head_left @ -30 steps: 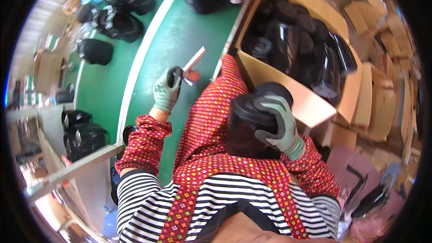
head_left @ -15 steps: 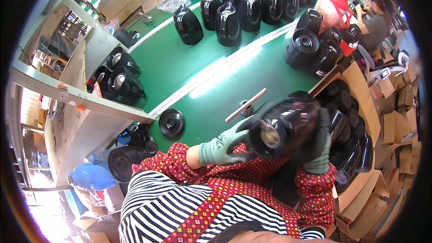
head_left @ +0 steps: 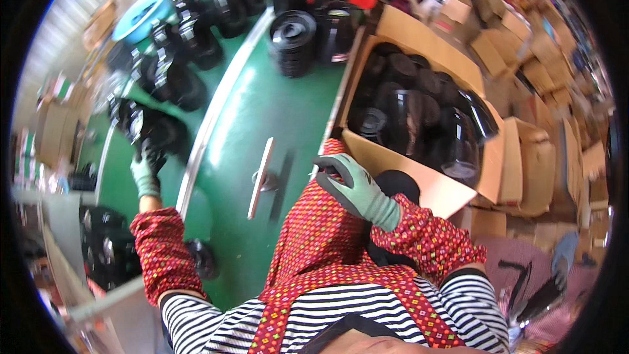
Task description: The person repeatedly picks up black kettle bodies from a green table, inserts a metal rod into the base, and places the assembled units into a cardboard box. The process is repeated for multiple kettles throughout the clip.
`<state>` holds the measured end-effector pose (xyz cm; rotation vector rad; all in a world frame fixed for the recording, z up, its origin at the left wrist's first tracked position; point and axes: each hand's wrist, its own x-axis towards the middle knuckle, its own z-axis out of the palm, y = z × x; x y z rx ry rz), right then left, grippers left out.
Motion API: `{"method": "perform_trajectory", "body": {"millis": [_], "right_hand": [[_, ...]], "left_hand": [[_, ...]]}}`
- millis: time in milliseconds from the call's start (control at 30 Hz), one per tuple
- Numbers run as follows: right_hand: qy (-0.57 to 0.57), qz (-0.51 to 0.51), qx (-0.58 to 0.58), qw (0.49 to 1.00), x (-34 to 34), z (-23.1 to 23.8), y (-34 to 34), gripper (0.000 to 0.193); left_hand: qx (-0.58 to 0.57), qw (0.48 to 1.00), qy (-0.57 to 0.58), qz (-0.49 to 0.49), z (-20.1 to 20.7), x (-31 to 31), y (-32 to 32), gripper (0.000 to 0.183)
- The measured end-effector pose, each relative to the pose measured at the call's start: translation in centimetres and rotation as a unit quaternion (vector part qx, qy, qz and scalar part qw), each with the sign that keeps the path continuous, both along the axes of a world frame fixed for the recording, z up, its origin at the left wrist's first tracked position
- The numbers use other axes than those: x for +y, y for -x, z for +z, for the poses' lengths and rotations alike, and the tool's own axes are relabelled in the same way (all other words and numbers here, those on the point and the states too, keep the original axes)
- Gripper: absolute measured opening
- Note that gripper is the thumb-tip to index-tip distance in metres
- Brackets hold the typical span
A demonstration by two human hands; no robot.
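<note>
My left hand [head_left: 145,174], in a green glove with dark fingers, reaches out over the green table at the left. Its fingers are closed at the near end of a glossy black jug [head_left: 162,132] in the row there; the grip is partly blurred. My right hand [head_left: 357,190], gloved alike, hovers over my lap beside the open carton. Its fingers are loosely bent and apart, with nothing seen in them. Between the hands, a pale bar on a short round stand [head_left: 262,180] rests on the table.
Several black jugs [head_left: 200,36] line the far left behind a white divider strip [head_left: 216,115]. A stack of black round parts [head_left: 293,39] stands farther back. The cardboard carton [head_left: 426,180] at right holds many black jug bodies. A round black part [head_left: 200,259] lies near my left sleeve.
My view has swung to the right. The black jug that both hands held over my lap is gone from there. My left hand has stretched out to the jug row; the right is apart from it.
</note>
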<state>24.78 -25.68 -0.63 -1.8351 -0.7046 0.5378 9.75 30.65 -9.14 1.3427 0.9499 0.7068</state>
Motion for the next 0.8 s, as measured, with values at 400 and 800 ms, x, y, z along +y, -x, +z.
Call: {"method": "perform_trajectory", "body": {"millis": [400, 800], "right_hand": [[0.452, -0.146, -0.238, 0.847, -12.2, -7.5, -25.4, 0.097], [0.321, -0.141, -0.364, 0.863, -15.1, -3.5, -20.8, 0.073]], "left_hand": [[0.134, 0.940, -0.252, 0.185, 0.3, -6.1, 1.2, 0.071], [-0.009, 0.885, -0.146, -0.442, 5.6, -37.2, -10.9, 0.064]]}}
